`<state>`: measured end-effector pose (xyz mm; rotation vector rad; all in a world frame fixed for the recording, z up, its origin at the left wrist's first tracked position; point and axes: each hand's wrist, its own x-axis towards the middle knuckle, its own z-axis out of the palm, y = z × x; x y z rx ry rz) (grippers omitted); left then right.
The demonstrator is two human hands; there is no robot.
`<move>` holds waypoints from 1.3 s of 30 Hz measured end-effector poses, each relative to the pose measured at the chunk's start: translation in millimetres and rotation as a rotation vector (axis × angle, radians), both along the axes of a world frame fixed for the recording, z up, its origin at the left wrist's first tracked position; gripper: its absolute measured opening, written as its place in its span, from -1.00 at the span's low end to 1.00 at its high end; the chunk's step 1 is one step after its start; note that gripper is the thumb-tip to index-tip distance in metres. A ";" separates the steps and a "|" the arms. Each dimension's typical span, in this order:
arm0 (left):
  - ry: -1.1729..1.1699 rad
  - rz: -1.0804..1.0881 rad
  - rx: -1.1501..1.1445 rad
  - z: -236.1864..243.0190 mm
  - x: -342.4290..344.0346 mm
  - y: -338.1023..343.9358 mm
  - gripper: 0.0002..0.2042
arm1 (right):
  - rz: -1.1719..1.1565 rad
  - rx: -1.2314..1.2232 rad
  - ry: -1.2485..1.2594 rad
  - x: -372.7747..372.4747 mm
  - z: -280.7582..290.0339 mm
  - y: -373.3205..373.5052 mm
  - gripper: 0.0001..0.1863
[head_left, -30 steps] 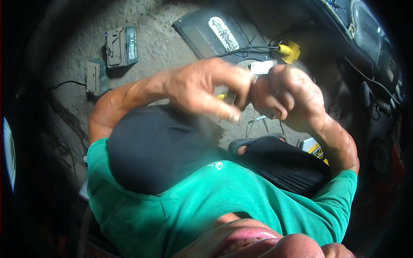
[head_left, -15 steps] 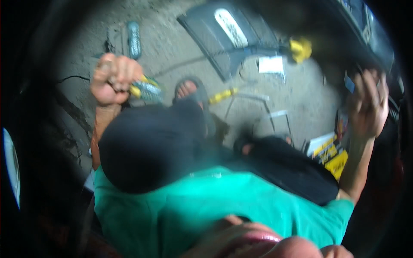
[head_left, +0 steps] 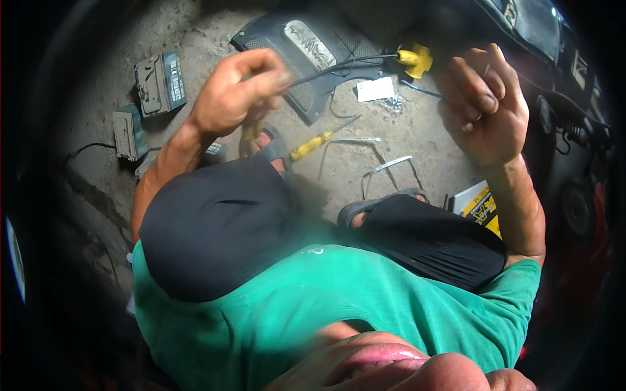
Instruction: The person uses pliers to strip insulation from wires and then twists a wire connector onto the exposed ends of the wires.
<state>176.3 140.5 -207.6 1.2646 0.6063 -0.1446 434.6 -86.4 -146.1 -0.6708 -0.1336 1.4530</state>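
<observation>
Two hands are raised above the dirt floor (head_left: 417, 150). Left hand (head_left: 238, 91) is closed in a fist on a yellow-handled tool (head_left: 250, 132), probably for a firm grip; handle points down toward the knees, long axis near vertical, tip hidden. Right hand (head_left: 486, 104) is curled, fingers narrow, apparently pinching a thin dark wire (head_left: 486, 68), though contact cannot be confirmed. A yellow-handled screwdriver (head_left: 313, 143) is left on the floor between them, lying diagonally, blade up-right.
</observation>
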 end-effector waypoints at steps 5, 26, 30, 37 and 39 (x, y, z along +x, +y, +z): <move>-0.540 0.269 -0.553 -5.0 11.6 20.5 -0.48 | 0.037 0.169 -0.762 -23.1 13.9 -1.3 -0.51; -0.126 -0.341 -0.108 -16.2 25.1 -57.0 -0.71 | 0.235 0.647 -1.757 -61.2 -10.8 15.5 -0.78; -0.092 -0.405 -0.041 -8.3 22.4 -55.2 -0.70 | 0.333 0.628 -1.798 -62.7 -9.5 21.2 -0.72; -0.124 -0.313 -0.112 -12.2 18.2 -61.6 -0.56 | 0.293 0.690 -1.746 -69.5 -10.0 30.4 -0.75; -0.299 -0.361 0.151 -21.7 15.9 -60.5 -0.55 | 0.250 0.713 -1.735 -70.9 -11.5 32.4 -0.77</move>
